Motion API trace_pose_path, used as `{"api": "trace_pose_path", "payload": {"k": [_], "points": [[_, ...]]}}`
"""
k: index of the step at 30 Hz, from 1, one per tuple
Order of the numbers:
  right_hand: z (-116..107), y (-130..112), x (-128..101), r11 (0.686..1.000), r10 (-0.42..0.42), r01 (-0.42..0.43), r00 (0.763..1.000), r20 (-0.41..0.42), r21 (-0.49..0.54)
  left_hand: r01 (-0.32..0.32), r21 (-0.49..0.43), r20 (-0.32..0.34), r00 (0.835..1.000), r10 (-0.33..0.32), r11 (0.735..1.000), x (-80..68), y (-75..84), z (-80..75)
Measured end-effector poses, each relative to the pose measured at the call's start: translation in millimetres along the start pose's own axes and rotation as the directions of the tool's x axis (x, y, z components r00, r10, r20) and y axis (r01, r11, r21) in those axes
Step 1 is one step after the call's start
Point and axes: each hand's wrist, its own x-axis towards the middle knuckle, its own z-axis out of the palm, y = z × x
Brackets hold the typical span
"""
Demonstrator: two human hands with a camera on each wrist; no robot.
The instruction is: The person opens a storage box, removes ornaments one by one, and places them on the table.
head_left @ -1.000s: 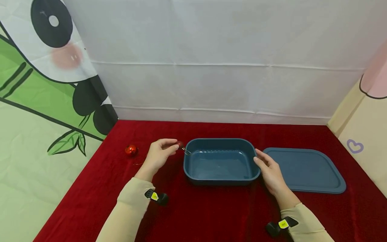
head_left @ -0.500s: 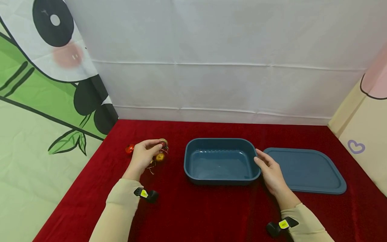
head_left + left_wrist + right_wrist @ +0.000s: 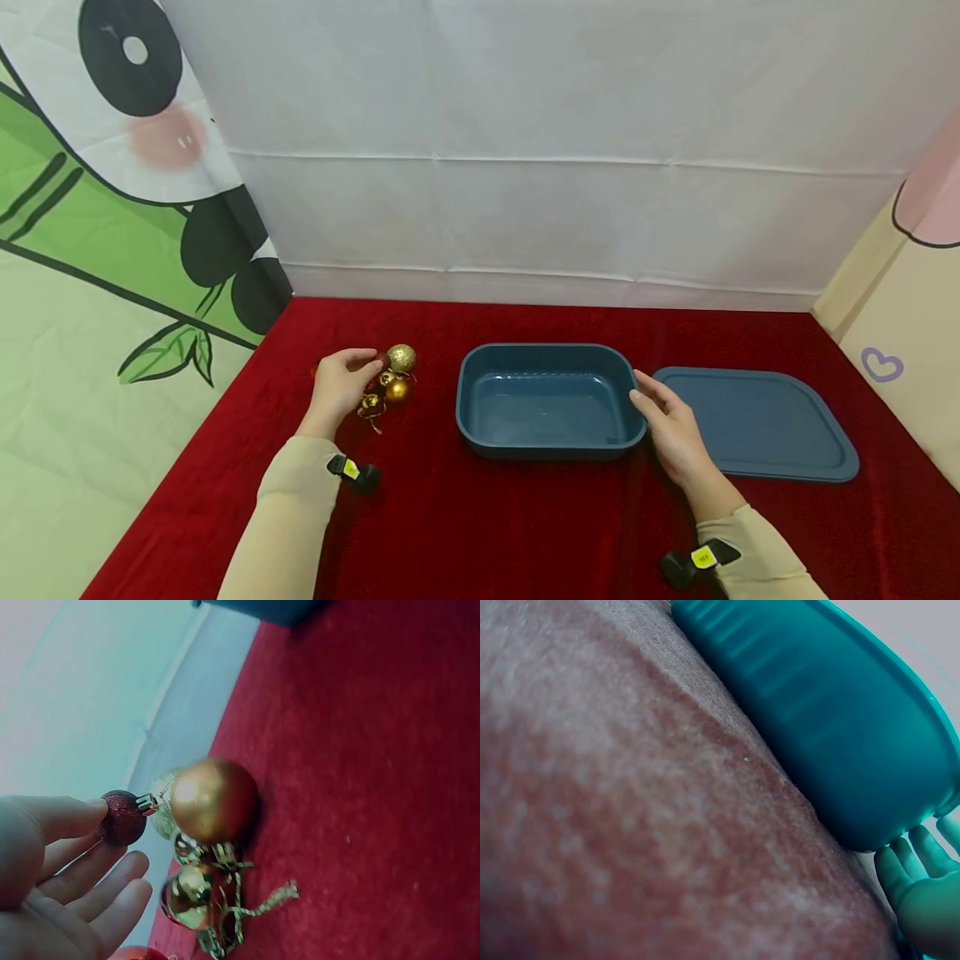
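My left hand (image 3: pixel 358 367) lies at the left of the red table and pinches a small dark red glitter bauble (image 3: pixel 382 361) by its fingertips. In the left wrist view the hand (image 3: pixel 67 862) has that bauble (image 3: pixel 122 817) at the tip of its top finger. It sits against a cluster: a gold glitter bauble (image 3: pixel 401 358), a matte gold bauble (image 3: pixel 214 799) and a shiny gold one (image 3: pixel 187 896) with gold string. My right hand (image 3: pixel 648 396) rests with straight fingers (image 3: pixel 922 859) against the right wall of the blue box (image 3: pixel 547 450), which has nothing in it.
The box's flat blue lid (image 3: pixel 757 421) lies right of the box. A shiny red bauble (image 3: pixel 135 952) sits mostly hidden behind my left hand. White cloth walls close the back, and printed curtains hang at both sides.
My left hand has carried the dark red bauble leftward from the box's left rim to the gold baubles. The right hand and the box have stayed put.
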Motion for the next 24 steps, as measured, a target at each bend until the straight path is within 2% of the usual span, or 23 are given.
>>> {"api": "trace_pose_path", "payload": {"k": [5,12,24], "points": [[-0.4,-0.4,-1.1,1.0,0.006,-0.006,1.0,-0.005,-0.004,-0.002,0.073,0.018,1.0,0.001,0.997,6.1,-4.7,1.7],[-0.3,0.4,-2.9,1.0,0.013,-0.013,1.0,-0.009,-0.009,-0.019,0.112,0.01,1.0,0.018,0.993,10.0,-9.6,2.4],[0.1,0.6,-0.9,1.0,0.008,-0.008,1.0,-0.009,-0.003,-0.056,0.179,-0.012,0.998,0.059,0.982,6.5,-18.8,3.0]]}}
